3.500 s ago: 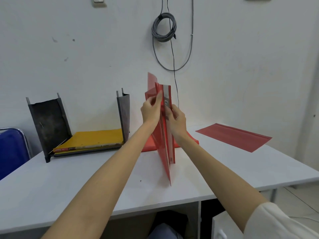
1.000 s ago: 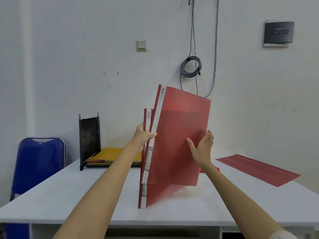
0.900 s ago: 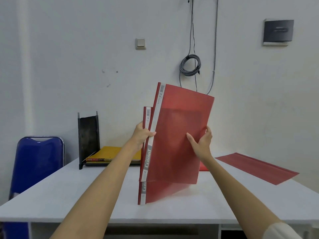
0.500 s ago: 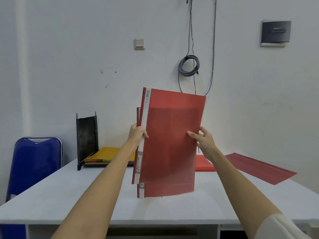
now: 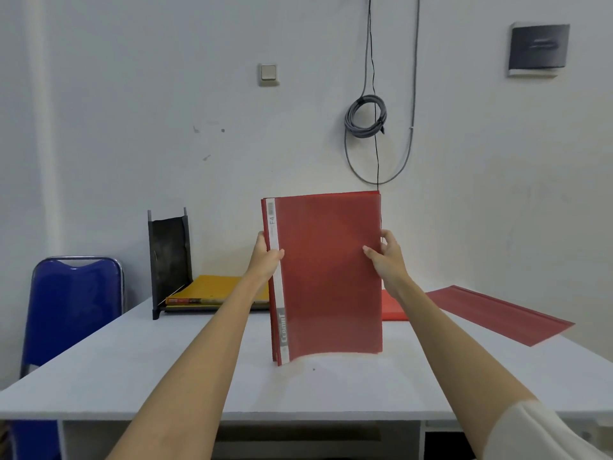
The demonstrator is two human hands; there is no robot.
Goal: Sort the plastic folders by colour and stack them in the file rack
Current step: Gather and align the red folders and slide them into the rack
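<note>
A bundle of red folders [image 5: 326, 277] stands upright on its bottom edge on the white table [image 5: 166, 370], edges lined up. My left hand [image 5: 267, 257] grips the spine side with the white label strip. My right hand [image 5: 386, 257] grips the opposite open edge. The black file rack [image 5: 170, 257] stands at the back left, with yellow folders [image 5: 219, 288] lying flat in it. One more red folder [image 5: 497, 313] lies flat at the back right, and another red piece [image 5: 391, 307] shows behind the held bundle.
A blue chair [image 5: 74, 310] stands left of the table. A coiled grey cable [image 5: 366, 116] hangs on the wall behind. The table's front edge runs just below the bundle.
The red folders were tilted and offset. Now they are squared together, upright, with the bottom edge down on the table. My right hand shifted from the face to the right edge.
</note>
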